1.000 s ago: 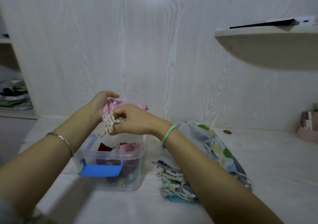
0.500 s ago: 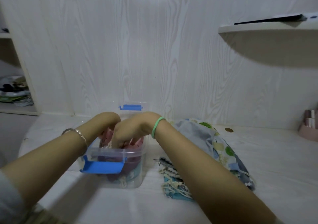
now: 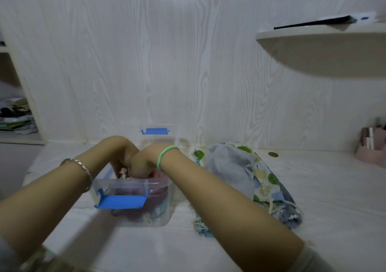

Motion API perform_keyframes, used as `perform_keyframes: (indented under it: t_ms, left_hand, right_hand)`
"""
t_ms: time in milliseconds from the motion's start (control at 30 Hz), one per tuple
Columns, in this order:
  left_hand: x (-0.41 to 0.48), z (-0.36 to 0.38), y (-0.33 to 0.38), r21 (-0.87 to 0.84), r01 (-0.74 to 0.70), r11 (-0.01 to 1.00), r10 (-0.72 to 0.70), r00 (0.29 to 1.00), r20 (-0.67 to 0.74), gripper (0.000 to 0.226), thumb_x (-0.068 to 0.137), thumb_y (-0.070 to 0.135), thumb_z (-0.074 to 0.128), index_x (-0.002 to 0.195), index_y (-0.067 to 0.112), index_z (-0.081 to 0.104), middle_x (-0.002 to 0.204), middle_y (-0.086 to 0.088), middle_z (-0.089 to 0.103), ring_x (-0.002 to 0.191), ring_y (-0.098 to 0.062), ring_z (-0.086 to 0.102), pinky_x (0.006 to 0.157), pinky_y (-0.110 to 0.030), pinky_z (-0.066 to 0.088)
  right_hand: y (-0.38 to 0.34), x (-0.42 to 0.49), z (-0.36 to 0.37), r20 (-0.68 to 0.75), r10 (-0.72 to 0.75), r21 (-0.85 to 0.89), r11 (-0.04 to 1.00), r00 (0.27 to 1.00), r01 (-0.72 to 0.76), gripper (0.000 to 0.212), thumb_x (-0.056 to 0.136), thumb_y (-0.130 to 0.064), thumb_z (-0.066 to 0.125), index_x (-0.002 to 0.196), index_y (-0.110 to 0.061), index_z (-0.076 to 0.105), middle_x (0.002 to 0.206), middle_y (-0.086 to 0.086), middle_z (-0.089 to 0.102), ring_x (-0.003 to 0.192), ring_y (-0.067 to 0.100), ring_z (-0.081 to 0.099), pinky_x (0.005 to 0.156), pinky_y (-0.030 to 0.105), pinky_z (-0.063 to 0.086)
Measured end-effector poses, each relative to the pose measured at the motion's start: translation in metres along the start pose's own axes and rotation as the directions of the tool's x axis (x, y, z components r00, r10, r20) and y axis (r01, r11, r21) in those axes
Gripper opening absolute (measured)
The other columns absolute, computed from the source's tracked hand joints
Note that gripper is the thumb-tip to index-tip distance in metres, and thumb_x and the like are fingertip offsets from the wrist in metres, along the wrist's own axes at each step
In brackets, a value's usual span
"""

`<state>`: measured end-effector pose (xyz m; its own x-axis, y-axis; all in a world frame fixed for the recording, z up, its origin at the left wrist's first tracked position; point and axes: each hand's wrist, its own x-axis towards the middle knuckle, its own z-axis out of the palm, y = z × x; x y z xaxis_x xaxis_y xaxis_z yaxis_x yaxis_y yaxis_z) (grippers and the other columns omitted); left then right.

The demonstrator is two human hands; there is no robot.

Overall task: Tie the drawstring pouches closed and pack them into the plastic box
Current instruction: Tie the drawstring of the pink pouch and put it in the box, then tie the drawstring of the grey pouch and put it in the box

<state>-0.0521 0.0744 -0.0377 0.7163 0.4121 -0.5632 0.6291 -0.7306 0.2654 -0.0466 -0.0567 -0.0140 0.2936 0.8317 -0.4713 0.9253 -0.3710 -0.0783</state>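
Observation:
A clear plastic box [image 3: 167,217] with blue latches stands on the table in front of me, with several pouches packed inside. Both hands reach down into it. My left hand [image 3: 120,156] and my right hand [image 3: 144,163] press together on a pink pouch [image 3: 159,175], whose white drawstring knot [image 3: 123,172] shows between the fingers. To the right of the box lies a pile of loose pouches [image 3: 231,167], grey and leaf-patterned, partly hidden by my right forearm.
The box's clear lid [image 3: 155,134] with a blue clip leans against the wood-grain wall behind it. A pink holder [image 3: 370,148] sits at the far right, a shelf [image 3: 321,35] hangs above it, and an open cubby [image 3: 15,121] with clutter is at left.
Both hands have come down from above the box with the pink pouch and now push it in among the others.

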Motion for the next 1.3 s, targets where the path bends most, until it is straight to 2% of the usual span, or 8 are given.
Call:
perform_keyframes:
  t_ms: [167, 300, 433, 567, 700, 967, 1167, 1300]
  left_hand:
    - [-0.052, -0.008, 0.07, -0.232, -0.437, 0.869, 0.302, 0.84, -0.452, 0.029, 0.085, -0.018, 0.049, 0.069, 0.003, 0.061, 0.046, 0.0, 0.063, 0.041, -0.005, 0.06, 0.043, -0.016, 0.049]
    - [-0.058, 0.013, 0.132, -0.188, -0.575, 0.796, 0.408, 0.739, -0.535, 0.016, 0.083, -0.009, 0.053, 0.083, -0.005, 0.068, 0.071, -0.017, 0.07, 0.065, -0.024, 0.07, 0.062, -0.029, 0.058]
    - [-0.039, 0.058, 0.179, 0.244, -0.429, 0.87, 0.492, 0.786, -0.374, 0.026, 0.087, 0.008, 0.058, 0.111, 0.006, 0.069, 0.112, -0.01, 0.068, 0.103, -0.027, 0.063, 0.085, -0.032, 0.048]
    - [-0.021, 0.108, 0.186, 0.664, -0.145, 0.734, 0.315, 0.938, -0.143, 0.039, 0.088, 0.019, 0.062, 0.124, 0.005, 0.059, 0.126, -0.01, 0.057, 0.115, -0.028, 0.057, 0.093, -0.032, 0.046]
    - [-0.008, 0.144, 0.178, 0.686, -0.082, 0.723, 0.26, 0.952, -0.16, 0.041, 0.094, 0.021, 0.054, 0.132, 0.007, 0.051, 0.137, -0.012, 0.05, 0.124, -0.031, 0.05, 0.103, -0.041, 0.044]
    - [-0.002, 0.141, 0.171, 0.643, -0.062, 0.763, 0.308, 0.91, -0.277, 0.045, 0.095, 0.02, 0.052, 0.137, 0.006, 0.044, 0.139, -0.014, 0.049, 0.125, -0.032, 0.051, 0.105, -0.039, 0.041]
    - [-0.019, 0.121, 0.175, 0.388, -0.251, 0.887, 0.457, 0.603, -0.654, 0.025, 0.092, 0.006, 0.047, 0.114, 0.007, 0.036, 0.105, -0.014, 0.059, 0.089, -0.032, 0.061, 0.067, -0.036, 0.042]
    - [-0.026, 0.105, 0.179, 0.325, -0.351, 0.878, 0.458, 0.416, -0.786, 0.024, 0.089, -0.002, 0.049, 0.094, 0.013, 0.031, 0.088, -0.009, 0.048, 0.071, -0.027, 0.05, 0.06, -0.037, 0.039]
  right_hand:
    - [0.046, -0.034, -0.024, -0.494, 0.12, 0.121, 0.99, 0.861, -0.069, 0.024, 0.092, -0.015, 0.062, 0.112, -0.003, 0.069, 0.112, 0.012, 0.069, 0.1, 0.025, 0.064, 0.072, 0.026, 0.042]
    - [0.104, -0.081, -0.009, -0.501, 0.258, 0.262, 0.955, 0.826, -0.139, 0.027, 0.092, -0.013, 0.06, 0.115, -0.003, 0.07, 0.119, 0.012, 0.068, 0.109, 0.027, 0.062, 0.094, 0.034, 0.048]
    - [0.152, -0.111, 0.04, -0.303, 0.37, 0.391, 0.889, 0.878, -0.239, 0.024, 0.09, -0.011, 0.059, 0.106, -0.002, 0.073, 0.108, 0.013, 0.072, 0.102, 0.028, 0.068, 0.094, 0.04, 0.053]
    - [0.173, -0.125, 0.091, -0.051, 0.451, 0.384, 0.833, 0.891, -0.399, 0.031, 0.087, -0.04, 0.068, 0.082, -0.009, 0.065, 0.086, 0.01, 0.069, 0.072, 0.024, 0.063, 0.068, 0.034, 0.057]
    - [0.167, -0.121, 0.126, -0.056, 0.51, 0.419, 0.792, 0.858, -0.444, 0.064, 0.079, -0.067, 0.062, 0.11, -0.011, 0.064, 0.099, 0.01, 0.062, 0.085, 0.027, 0.055, 0.072, 0.034, 0.05]
    - [0.168, -0.111, 0.125, -0.099, 0.453, 0.346, 0.85, 0.886, -0.396, 0.04, 0.084, -0.047, 0.068, 0.068, -0.017, 0.047, 0.071, 0.003, 0.051, 0.064, 0.022, 0.049, 0.062, 0.032, 0.044]
    - [0.17, -0.114, 0.121, -0.303, 0.501, 0.278, 0.86, 0.811, -0.428, 0.015, 0.092, -0.014, 0.058, 0.079, -0.007, 0.054, 0.078, 0.009, 0.052, 0.071, 0.026, 0.055, 0.057, 0.028, 0.042]
    - [0.182, -0.125, 0.108, -0.548, 0.588, 0.469, 0.805, 0.595, -0.364, 0.013, 0.092, -0.006, 0.048, 0.094, -0.004, 0.06, 0.088, 0.014, 0.058, 0.091, 0.032, 0.062, 0.066, 0.03, 0.042]
